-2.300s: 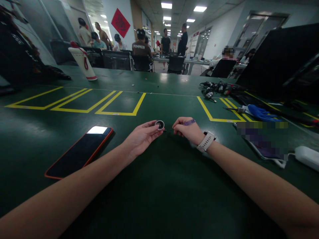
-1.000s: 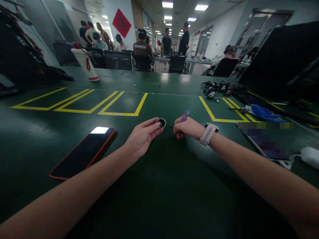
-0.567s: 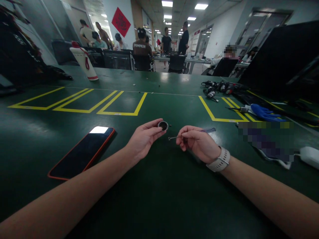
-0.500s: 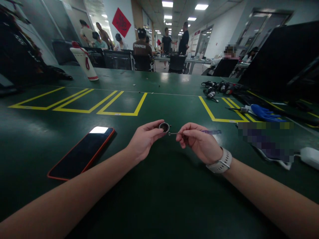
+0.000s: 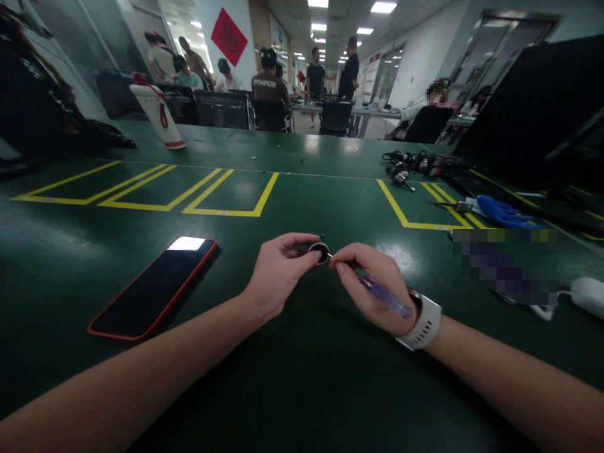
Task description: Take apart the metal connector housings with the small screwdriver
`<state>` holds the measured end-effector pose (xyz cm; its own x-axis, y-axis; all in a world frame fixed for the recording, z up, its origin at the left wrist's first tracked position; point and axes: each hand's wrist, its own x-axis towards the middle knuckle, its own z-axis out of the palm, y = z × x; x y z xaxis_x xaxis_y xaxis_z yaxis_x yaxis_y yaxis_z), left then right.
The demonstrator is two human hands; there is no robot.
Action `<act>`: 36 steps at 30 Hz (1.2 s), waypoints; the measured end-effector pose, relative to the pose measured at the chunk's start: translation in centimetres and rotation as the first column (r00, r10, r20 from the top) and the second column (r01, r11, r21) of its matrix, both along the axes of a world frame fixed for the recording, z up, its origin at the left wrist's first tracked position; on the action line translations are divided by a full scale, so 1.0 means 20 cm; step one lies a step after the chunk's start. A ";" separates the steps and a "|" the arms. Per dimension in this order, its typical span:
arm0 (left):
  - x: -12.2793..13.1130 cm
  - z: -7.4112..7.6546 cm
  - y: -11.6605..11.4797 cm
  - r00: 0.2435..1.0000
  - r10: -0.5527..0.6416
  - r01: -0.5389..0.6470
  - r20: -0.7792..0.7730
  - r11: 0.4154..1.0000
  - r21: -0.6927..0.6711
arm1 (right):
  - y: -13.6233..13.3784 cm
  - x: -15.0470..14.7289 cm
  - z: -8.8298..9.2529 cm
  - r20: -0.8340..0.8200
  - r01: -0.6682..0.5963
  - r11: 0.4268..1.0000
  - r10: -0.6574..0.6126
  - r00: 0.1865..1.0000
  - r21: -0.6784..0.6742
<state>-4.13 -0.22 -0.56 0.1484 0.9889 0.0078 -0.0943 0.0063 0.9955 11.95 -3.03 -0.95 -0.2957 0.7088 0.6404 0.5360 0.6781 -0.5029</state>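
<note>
Between the thumb and fingers of my left hand point(image 5: 278, 274) is a small round metal ring-like part point(image 5: 321, 251) with a dark inside. My right hand point(image 5: 372, 283) is closed around a screwdriver point(image 5: 385, 297) with a clear purple handle, which slants back across the palm toward the wrist. Its thin shaft points left, and the tip meets the rim or opening of the round part; how deep it reaches I cannot tell. A tiny dark piece point(image 5: 323, 236) shows just beyond the part.
A phone in an orange case point(image 5: 155, 286) lies to the left. Yellow tape outlines point(image 5: 221, 212) mark the green table point(image 5: 302, 377). Fishing-reel-like metal parts point(image 5: 401, 173), a blue-handled tool point(image 5: 503, 211) and a white adapter point(image 5: 587, 297) lie right. A tall white cup point(image 5: 160, 116) stands far left.
My right hand has turned so the screwdriver handle now points down and toward me. Its tip has moved from beside the round part to its opening. My left hand has shifted slightly right.
</note>
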 end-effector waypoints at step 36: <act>0.02 0.07 -0.13 0.961 -0.273 0.247 -0.055 0.927 -0.282 | 0.26 0.09 0.09 -0.548 -0.231 0.795 -0.148 0.823 -0.562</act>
<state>-3.78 -2.85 0.84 0.3880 0.8784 -0.2791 0.0379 0.2874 0.9571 13.80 2.25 0.78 -0.0749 0.9841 0.1611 0.0238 0.1633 -0.9863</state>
